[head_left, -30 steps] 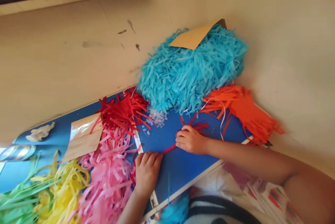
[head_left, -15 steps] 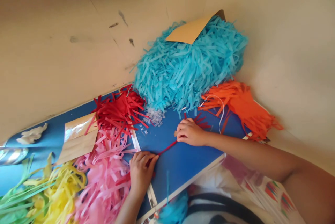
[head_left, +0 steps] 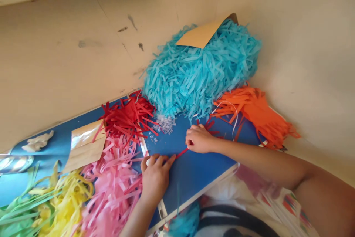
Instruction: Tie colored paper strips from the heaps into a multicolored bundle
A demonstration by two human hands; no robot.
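A twisted red tissue-paper tassel (head_left: 182,152) stretches between my two hands, low over the blue tabletop (head_left: 205,172). My right hand (head_left: 200,139) is closed around one part of it, and loose red fringe strips (head_left: 212,125) fan out beyond the knuckles. My left hand (head_left: 156,172) pinches the twisted part between thumb and fingers; its other end is mostly hidden by that hand. Close to the left hand lie pink fringed tissue tassels (head_left: 113,185). Behind them is a heap of red fringed tissue (head_left: 127,117).
A large turquoise fringe pile (head_left: 202,70) with a tan card (head_left: 198,35) on top stands against the wall. Orange fringe (head_left: 257,115) lies right, yellow (head_left: 65,200) and green fringe (head_left: 20,215) left. Small clear bits (head_left: 165,123) and a tan packet (head_left: 85,146) also lie there.
My left hand has slid along the red twist towards my right hand, so the visible stretch between them is shorter. My right hand has barely moved. The view has tilted slightly.
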